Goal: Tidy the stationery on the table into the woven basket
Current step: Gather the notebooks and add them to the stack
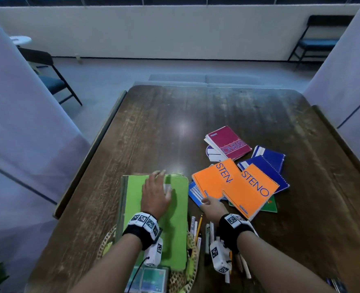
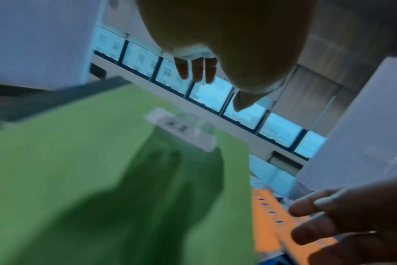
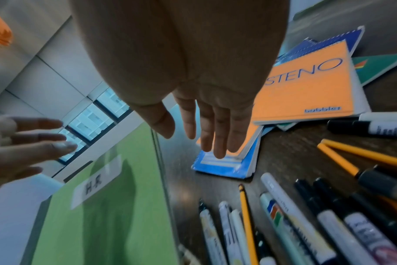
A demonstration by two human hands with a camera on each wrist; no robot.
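- The left hand [image 1: 156, 192] lies with straight fingers over the green folder [image 1: 174, 218], lower centre of the head view. The left wrist view shows a gap and a shadow under the palm, so I cannot tell whether it presses or only hovers. It holds nothing.
- The folder overhangs the woven basket [image 1: 192, 248], whose rim shows at the bottom of the frame. It looks wider than the basket, so it could tip or slide off when the hand lets go.
- The right hand [image 1: 211, 206], fingers straight and empty, reaches the near corner of the left orange notebook [image 1: 208, 182], just right of the folder. In the right wrist view the fingertips [image 3: 220, 152] lie at the corner, over a blue notebook [image 3: 224, 166] underneath.
- That orange notebook is overlapped by a second orange one [image 1: 251, 191]. Pulling it out could drag the second one, or the blue one beneath, and scatter the pile across the table [image 1: 153, 127].
- Pens and pencils [image 1: 198, 229] lie loose at lower right of the folder, near the right wrist. A sweeping forearm could roll them off the table.
- The folder covers most of the basket, so later items may have little room to go in.
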